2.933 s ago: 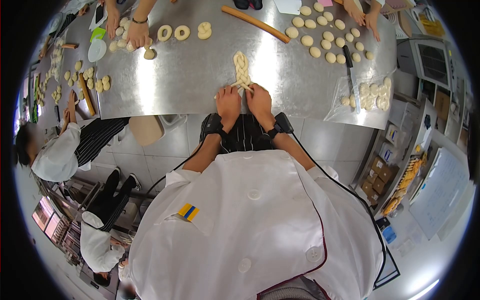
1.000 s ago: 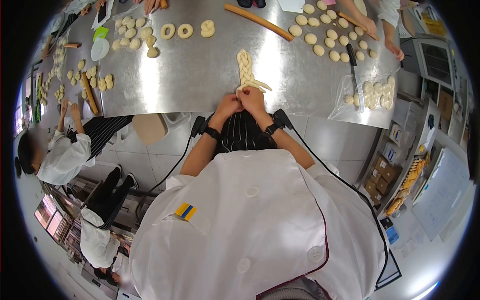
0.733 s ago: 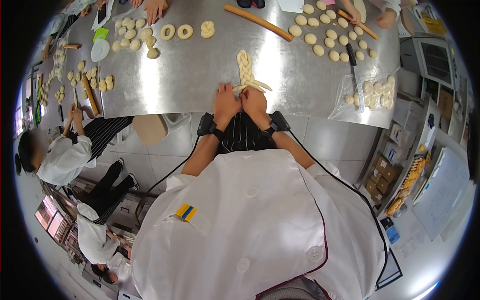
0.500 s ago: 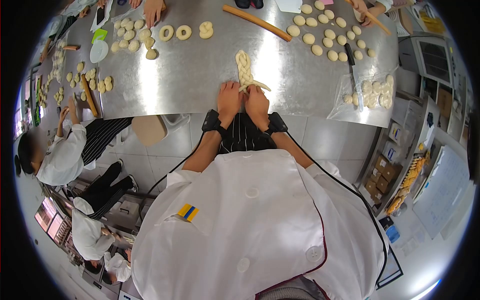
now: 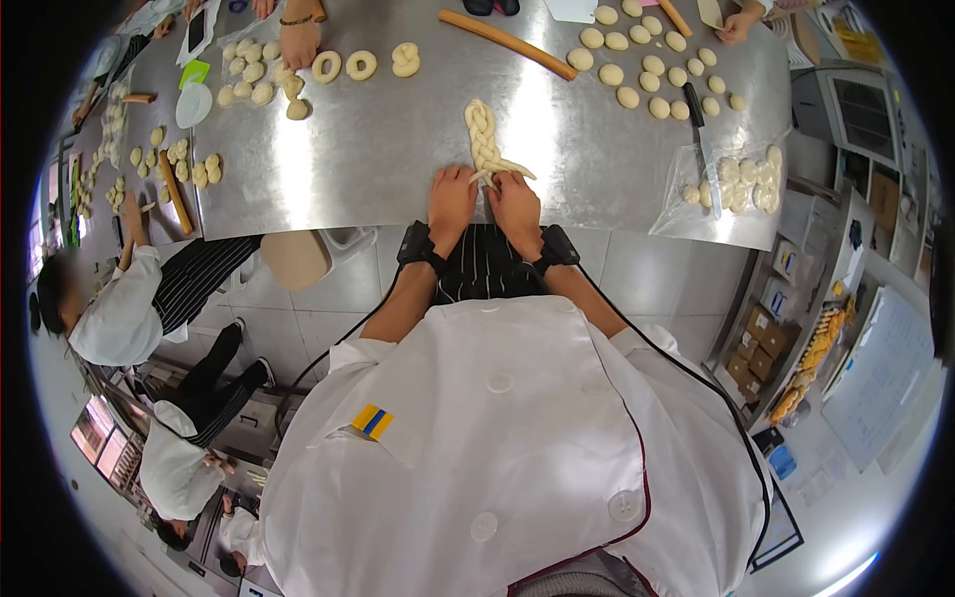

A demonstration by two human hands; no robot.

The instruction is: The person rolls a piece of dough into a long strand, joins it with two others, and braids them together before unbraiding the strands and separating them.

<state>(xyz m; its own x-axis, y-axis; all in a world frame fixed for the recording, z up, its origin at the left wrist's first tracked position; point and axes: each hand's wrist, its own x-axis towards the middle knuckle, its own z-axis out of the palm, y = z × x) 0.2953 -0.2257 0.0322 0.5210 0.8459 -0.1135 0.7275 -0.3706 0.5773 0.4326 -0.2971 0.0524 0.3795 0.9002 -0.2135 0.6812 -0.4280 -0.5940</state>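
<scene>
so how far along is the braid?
Looks done: most of the dough braid, plaited from its far end. In hand: its near end, left hand and right hand there. Remaining, probably: the loose strand sticking out by the right hand.

- Pale braided dough (image 5: pixel 480 129): near end partly hidden by left hand (image 5: pixel 453 202) and right hand (image 5: pixel 515 207); finger grip couldn't be told.
- Shiny black objects (image 5: pixel 491 6): cut off by top edge.
- Tan wooden rolling pin (image 5: pixel 674 17), far right: cut off at top.
- White-coated person at left (image 5: pixel 117 316): face was blurred.
- Large whiteboard (image 5: pixel 870 363): writing was too small.
</scene>
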